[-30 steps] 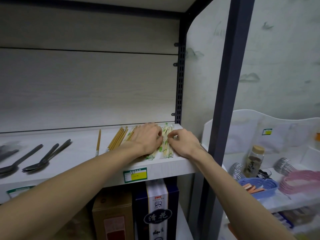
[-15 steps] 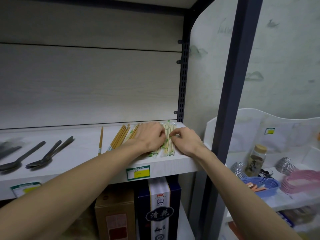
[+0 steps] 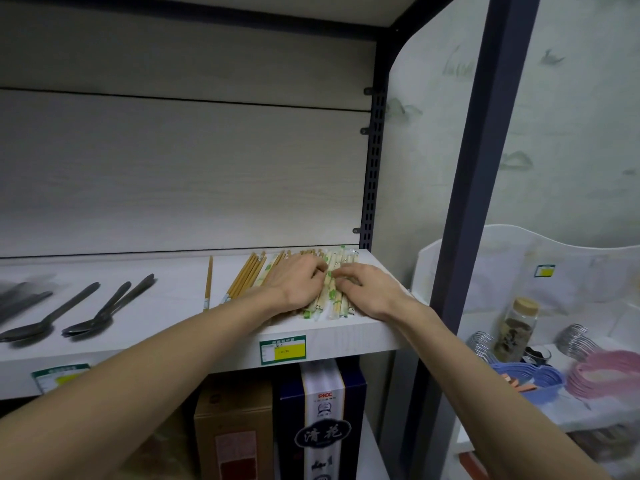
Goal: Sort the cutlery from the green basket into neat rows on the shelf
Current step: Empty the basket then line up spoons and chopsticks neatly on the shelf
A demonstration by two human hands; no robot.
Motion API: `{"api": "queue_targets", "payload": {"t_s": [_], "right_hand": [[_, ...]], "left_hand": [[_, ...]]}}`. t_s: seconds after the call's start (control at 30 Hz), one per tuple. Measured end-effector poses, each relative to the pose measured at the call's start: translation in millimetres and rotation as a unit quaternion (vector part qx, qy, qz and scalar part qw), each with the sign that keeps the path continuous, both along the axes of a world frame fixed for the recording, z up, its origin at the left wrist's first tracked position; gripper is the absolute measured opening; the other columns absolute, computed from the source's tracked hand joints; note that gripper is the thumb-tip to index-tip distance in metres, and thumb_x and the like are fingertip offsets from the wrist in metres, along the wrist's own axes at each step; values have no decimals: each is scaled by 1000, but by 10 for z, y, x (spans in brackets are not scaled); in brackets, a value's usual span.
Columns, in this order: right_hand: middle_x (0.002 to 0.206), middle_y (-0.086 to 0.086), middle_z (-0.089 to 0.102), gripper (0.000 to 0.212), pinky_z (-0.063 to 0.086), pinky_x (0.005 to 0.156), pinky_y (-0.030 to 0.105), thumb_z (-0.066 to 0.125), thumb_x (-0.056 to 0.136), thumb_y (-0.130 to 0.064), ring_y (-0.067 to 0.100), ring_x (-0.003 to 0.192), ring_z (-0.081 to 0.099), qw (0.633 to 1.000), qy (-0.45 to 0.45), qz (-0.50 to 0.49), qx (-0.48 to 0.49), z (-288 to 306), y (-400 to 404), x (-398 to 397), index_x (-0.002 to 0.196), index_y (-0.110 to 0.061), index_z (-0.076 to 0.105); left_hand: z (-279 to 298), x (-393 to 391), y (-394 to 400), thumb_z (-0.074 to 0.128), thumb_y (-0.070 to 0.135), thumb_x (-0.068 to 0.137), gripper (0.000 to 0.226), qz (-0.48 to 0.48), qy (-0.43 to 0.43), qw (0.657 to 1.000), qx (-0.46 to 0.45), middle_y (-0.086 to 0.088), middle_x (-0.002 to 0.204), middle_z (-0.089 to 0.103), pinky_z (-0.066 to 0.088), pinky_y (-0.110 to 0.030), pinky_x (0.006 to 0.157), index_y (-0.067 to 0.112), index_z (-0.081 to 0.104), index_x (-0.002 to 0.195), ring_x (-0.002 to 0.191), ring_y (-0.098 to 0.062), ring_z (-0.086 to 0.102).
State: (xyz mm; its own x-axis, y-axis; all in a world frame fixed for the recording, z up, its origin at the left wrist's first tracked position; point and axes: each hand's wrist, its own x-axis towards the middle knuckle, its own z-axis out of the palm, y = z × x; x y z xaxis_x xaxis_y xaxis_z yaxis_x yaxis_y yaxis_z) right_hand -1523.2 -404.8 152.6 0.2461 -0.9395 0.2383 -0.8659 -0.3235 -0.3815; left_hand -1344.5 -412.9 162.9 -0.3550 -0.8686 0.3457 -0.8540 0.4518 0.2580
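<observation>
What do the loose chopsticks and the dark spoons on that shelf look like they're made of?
The tan loose chopsticks look like bamboo or wood: matte, warm yellow-brown, no shine. The dark long-handled spoons look like metal with a dull grey finish, though dark plastic cannot be ruled out. The plastic-wrapped chopsticks with green print under both hands show glossy clear sleeves.

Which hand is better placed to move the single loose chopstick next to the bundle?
Probably the left hand. It rests on the wrapped chopsticks, nearer the single chopstick lying left of the bare bundle. The right hand is at the shelf's right end and would cross over.
</observation>
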Motion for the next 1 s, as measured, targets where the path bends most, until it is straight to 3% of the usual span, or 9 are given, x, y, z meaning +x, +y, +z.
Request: {"api": "queue_targets", "payload": {"t_s": [0.17,0.27,0.4,0.6,0.77,0.83,0.93,1.0], "right_hand": [[128,-2,68,34,49,99,39,52,97,-41,22,115,61,1000,-7,-15,-1,14,37,-1,126,-33,67],[125,-2,69,33,51,95,37,54,95,-41,20,111,62,1000,-17,-14,-9,14,49,-4,123,-32,67],[140,0,59,39,45,104,38,55,97,-38,22,124,56,1000,-19,-2,-20,28,58,10,133,-25,63],[142,-2,58,39,43,107,41,50,98,-42,22,128,54,1000,21,0,-4,24,48,22,133,-30,64],[133,1,65,34,48,98,34,52,96,-35,22,117,60,1000,-13,-22,-6,18,45,-4,126,-29,67],[129,0,67,31,50,95,33,52,96,-35,22,114,62,1000,-15,-24,-11,12,44,-12,122,-29,69],[125,-1,69,30,50,91,31,55,97,-41,20,111,63,999,-21,-21,-22,16,56,-13,118,-28,70],[131,-1,66,35,49,96,32,56,97,-44,20,116,61,1000,-16,-15,-19,28,71,2,125,-27,67]], "left_hand": [[26,98,-1,48,22,101,34,-23,-29,999,18,-3,130,66,48,-40,99,18,65,130,120,-24,59],[13,116,7,52,29,101,24,-17,-11,1000,3,0,118,65,47,-35,87,19,66,117,109,-20,59],[-22,110,8,49,34,102,26,-16,-36,999,-6,0,116,62,47,-37,87,19,63,118,106,-20,56],[-4,104,-13,32,33,108,44,-42,-92,994,31,3,146,55,37,-42,112,24,54,144,135,-21,47],[-33,133,-4,35,40,103,33,-20,-136,990,35,0,118,63,45,-46,95,24,55,124,112,-25,56],[-34,129,-23,31,45,103,39,-18,-143,989,41,3,121,63,45,-47,97,25,59,124,114,-23,55],[-47,125,-2,29,45,105,47,-11,-148,989,28,5,138,58,42,-48,106,26,55,140,126,-21,50],[-66,135,11,28,45,104,49,-5,-146,989,23,3,134,60,43,-47,104,24,57,137,123,-21,52]]}}
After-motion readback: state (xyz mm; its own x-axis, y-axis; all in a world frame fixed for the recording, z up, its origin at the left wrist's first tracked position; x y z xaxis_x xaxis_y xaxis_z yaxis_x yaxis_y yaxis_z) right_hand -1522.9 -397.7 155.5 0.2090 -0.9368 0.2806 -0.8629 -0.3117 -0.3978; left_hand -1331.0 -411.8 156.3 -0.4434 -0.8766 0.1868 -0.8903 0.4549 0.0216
